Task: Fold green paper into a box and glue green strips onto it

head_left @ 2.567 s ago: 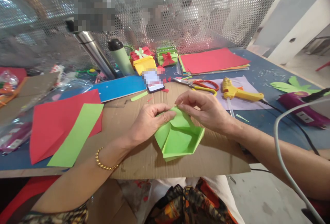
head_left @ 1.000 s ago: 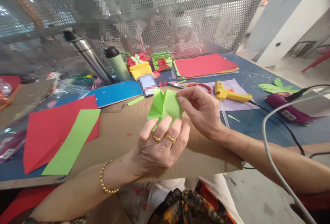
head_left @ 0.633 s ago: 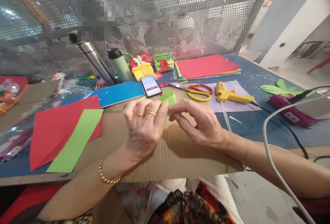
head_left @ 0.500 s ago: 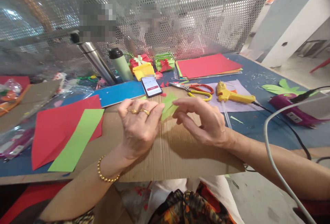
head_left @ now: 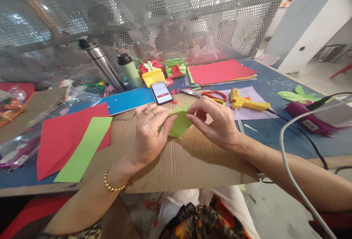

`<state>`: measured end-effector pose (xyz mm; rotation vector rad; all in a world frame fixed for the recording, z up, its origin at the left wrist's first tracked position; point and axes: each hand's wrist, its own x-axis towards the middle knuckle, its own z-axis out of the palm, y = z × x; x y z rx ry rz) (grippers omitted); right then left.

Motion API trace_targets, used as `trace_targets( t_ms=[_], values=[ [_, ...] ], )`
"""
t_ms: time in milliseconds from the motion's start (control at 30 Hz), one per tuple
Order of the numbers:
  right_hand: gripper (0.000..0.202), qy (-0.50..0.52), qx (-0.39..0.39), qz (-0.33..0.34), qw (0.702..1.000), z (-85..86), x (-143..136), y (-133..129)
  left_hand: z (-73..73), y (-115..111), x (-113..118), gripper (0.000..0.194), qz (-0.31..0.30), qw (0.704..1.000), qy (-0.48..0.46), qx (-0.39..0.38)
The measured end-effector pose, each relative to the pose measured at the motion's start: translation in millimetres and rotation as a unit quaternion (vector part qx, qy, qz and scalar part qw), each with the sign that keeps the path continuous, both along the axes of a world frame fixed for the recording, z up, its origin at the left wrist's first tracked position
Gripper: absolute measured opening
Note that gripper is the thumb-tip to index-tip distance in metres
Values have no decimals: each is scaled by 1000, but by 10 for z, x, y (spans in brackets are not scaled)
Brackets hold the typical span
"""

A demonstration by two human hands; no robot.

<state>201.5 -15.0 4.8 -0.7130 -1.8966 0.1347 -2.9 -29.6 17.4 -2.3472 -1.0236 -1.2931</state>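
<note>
A small folded piece of green paper (head_left: pixel 180 124) is held up between my two hands, above a brown cardboard sheet (head_left: pixel 192 173). My left hand (head_left: pixel 152 131), with rings on its fingers, pinches the paper's left side between thumb and fingers. At the right edge, my right hand (head_left: pixel 216 123) grips it with thumb and fingertips. To the left, a green paper strip (head_left: pixel 84 151) lies across a red paper sheet (head_left: pixel 59 140). Just behind my right hand are scissors (head_left: pixel 211 96) with red and yellow handles, partly hidden by it.
A yellow glue gun (head_left: pixel 247 103) rests on lilac paper (head_left: pixel 264 94), its cord running to a purple power strip (head_left: pixel 305 118). A phone (head_left: pixel 162 94) lies behind my hands. Farther back stand a steel flask (head_left: pixel 106 65), a green bottle (head_left: pixel 130 72) and stacked coloured paper (head_left: pixel 222 72).
The green paper has turned so a broader face shows. My right hand's thumb and fingers have closed on its edge, and my left hand has shifted slightly.
</note>
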Motion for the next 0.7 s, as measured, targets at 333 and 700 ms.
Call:
trace_targets(
  t_ms=[333,700],
  values=[
    [4,52,-45,-34,997,55,60,80,-19,61,-49,20,12,998,-21,60],
    [18,6,12,16,1000,31,47,64,-49,61,-18,19,-8,999,-14,47]
  ],
)
